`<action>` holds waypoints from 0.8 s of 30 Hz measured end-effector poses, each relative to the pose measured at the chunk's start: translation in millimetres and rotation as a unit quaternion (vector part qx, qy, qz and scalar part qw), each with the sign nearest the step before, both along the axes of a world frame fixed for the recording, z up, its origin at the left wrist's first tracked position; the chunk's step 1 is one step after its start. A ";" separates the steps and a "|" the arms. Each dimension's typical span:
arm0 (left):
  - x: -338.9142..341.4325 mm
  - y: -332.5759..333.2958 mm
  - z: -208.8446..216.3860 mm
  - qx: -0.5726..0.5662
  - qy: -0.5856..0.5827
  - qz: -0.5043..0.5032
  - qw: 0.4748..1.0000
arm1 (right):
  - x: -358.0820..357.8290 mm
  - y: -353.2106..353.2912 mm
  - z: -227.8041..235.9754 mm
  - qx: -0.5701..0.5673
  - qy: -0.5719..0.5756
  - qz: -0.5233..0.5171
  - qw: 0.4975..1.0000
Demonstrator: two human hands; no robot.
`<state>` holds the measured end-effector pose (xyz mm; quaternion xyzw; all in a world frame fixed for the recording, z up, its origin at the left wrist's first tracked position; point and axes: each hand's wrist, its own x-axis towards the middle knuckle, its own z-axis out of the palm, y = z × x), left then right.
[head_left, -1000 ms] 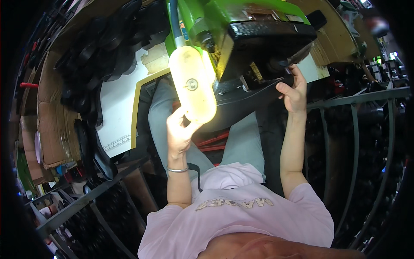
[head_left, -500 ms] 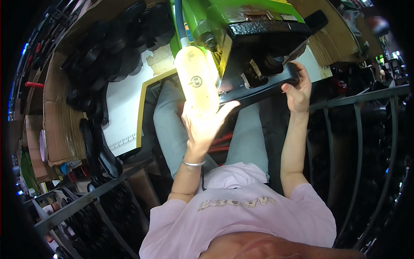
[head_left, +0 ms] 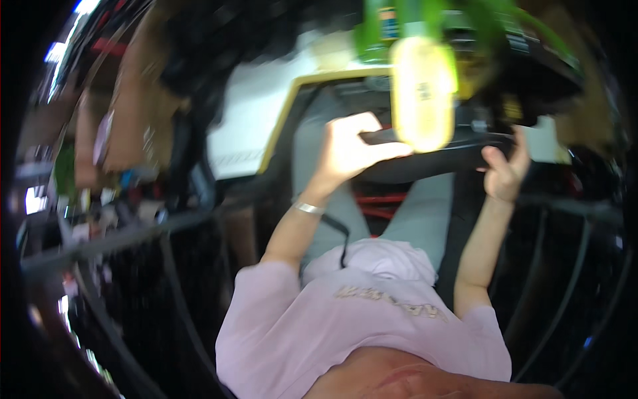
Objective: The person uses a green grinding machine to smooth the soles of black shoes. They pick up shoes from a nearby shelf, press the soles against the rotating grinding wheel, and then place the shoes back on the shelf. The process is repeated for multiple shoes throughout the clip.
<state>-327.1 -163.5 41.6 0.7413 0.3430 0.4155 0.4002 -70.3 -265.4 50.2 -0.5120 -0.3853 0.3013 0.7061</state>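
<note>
A long, dark, slightly curved part (head_left: 425,163), its kind not clear, spans the space between my hands in front of my lap. My left hand (head_left: 349,149) is closed round its left end, with the thumb stretched along the near side. My right hand (head_left: 506,169) grips the right end, fingers on the far side and thumb on the near side. A bright, elongated yellow lamp (head_left: 423,93) hangs in front and hides part of the piece's far side. Behind the right end stands a green machine (head_left: 379,33) with a black head (head_left: 538,80). The picture is smeared by motion.
A white tabletop (head_left: 242,136) with a yellow edge (head_left: 282,120) lies ahead on the left. Many black parts (head_left: 226,40) heap up beyond it, by a cardboard box (head_left: 143,113). Metal rails (head_left: 126,243) run at my left and right sides.
The view has swung, so the scene shifts right. My left hand has come from below the lamp to grip the part's left end. The part sits nearer my lap, apart from the machine head.
</note>
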 end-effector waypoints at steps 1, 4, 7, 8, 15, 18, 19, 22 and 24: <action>-5.1 2.5 -8.5 0.009 0.019 0.004 1.000 | 5.3 -3.3 -8.9 -0.009 -0.005 0.010 1.000; -18.6 -5.9 -6.5 -0.029 0.019 0.017 0.999 | 2.9 -9.4 -10.5 -0.008 -0.033 0.045 0.998; -33.3 -17.9 -13.6 0.008 0.029 0.053 0.998 | -2.5 -9.4 -17.0 0.005 -0.074 0.060 0.995; -38.5 -21.2 -15.5 0.020 0.047 0.064 0.997 | -3.4 -12.4 -19.7 0.002 -0.080 0.068 0.994; -33.1 -23.3 -17.3 0.155 0.087 0.077 0.981 | -14.9 -16.1 -25.6 -0.024 -0.079 0.065 0.995; -20.4 -30.9 -5.3 0.185 0.121 0.079 0.972 | -22.2 -13.9 -25.0 -0.008 -0.050 0.065 0.997; -15.2 -33.3 -3.5 0.194 0.122 0.081 0.970 | -22.0 -12.4 -26.0 -0.006 -0.019 0.086 0.996; 6.8 -38.5 9.0 0.206 0.078 0.091 0.971 | -20.5 -11.8 -24.2 0.007 -0.011 0.081 0.997; 17.3 -38.9 18.3 0.220 0.108 0.073 0.967 | -16.0 -14.6 -21.9 0.013 0.002 0.068 0.998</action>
